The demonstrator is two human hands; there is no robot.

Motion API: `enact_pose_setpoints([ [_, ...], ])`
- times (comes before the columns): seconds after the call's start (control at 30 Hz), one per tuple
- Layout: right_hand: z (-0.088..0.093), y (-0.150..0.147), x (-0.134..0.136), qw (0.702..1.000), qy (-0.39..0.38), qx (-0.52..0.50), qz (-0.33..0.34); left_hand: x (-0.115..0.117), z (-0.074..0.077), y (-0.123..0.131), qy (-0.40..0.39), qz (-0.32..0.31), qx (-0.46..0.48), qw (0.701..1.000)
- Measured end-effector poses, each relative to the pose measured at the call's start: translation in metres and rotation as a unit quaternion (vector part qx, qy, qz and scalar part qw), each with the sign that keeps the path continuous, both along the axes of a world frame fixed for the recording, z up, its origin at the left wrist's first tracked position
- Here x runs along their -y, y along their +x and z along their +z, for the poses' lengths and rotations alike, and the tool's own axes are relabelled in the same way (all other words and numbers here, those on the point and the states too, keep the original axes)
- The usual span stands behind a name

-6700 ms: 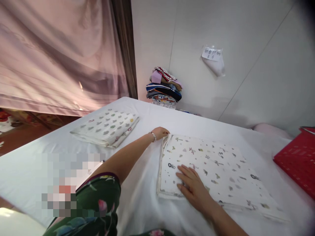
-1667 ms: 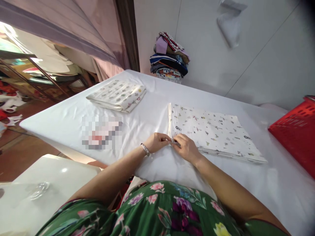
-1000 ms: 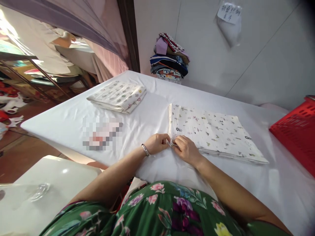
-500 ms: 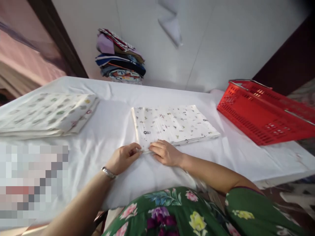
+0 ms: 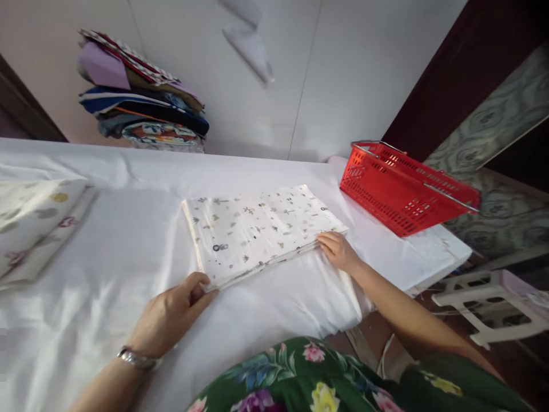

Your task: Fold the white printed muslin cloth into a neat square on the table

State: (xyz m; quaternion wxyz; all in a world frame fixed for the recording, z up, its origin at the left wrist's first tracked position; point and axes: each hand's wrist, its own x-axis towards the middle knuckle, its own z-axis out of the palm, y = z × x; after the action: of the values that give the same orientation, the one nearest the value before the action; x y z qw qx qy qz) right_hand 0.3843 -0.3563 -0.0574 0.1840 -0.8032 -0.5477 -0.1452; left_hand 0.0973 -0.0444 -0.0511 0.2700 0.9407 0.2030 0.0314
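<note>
A folded white cloth (image 5: 266, 229) with small printed motifs lies flat in the middle of the white-covered table (image 5: 137, 240). My left hand (image 5: 171, 312), with a metal band at the wrist, pinches the cloth's near left corner between thumb and fingers. Toward the near right corner, my right hand (image 5: 338, 252) grips the layered front edge, fingers on top and the thumb mostly hidden. Between the two hands the stacked folds show along that edge.
Another folded printed cloth (image 5: 38, 223) lies at the left. A red plastic basket (image 5: 386, 197) stands at the right end of the table. Against the wall is a pile of folded fabrics (image 5: 146, 109). A plastic stool (image 5: 497, 309) is beyond the table at right.
My right hand has slid right along the cloth's front edge, away from my left hand, which stays at the left corner. The view has turned to the right.
</note>
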Motion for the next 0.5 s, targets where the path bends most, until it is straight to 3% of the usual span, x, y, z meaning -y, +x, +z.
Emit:
enact_pose_setpoints([
  [0.2,0.0,0.032,0.025,0.993,0.053,0.021,-0.105,0.0,0.004,0.001,0.015,-0.011,-0.03,0.999],
  [0.5,0.007,0.032,0.015,0.996,0.011,0.052,-0.075,-0.005,-0.003,0.001,0.018,-0.021,-0.019,0.999],
])
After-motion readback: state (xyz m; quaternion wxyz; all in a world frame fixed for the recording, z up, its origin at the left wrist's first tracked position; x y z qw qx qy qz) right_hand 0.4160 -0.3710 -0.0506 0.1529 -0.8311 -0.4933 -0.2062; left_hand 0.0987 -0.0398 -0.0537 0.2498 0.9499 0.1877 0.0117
